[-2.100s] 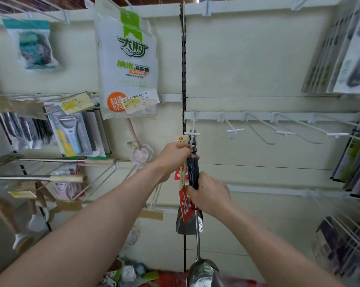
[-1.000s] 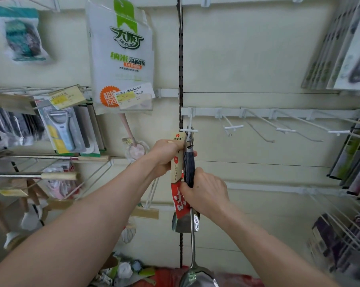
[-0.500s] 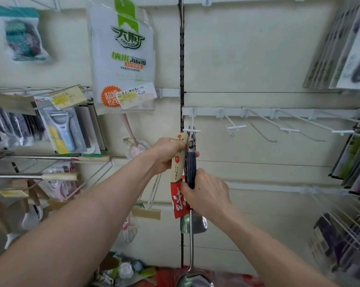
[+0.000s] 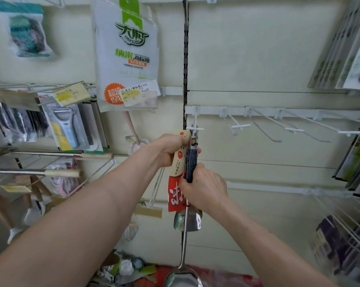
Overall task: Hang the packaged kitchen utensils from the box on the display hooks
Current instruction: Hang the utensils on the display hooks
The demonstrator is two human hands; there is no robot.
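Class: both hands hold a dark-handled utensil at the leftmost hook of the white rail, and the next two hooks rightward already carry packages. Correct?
No. The head view shows the left hand and right hand holding the dark-handled utensil at the leftmost hook, but the next two hooks are bare.

- Our left arm reaches from the lower left of the frame up to the centre, forearm bare.
- Our left hand (image 4: 171,150) curls its fingers round the top of the dark handle (image 4: 190,162).
- Our right arm rises from the lower right.
- Our right hand (image 4: 205,189) grips the same handle lower down, just below the left.
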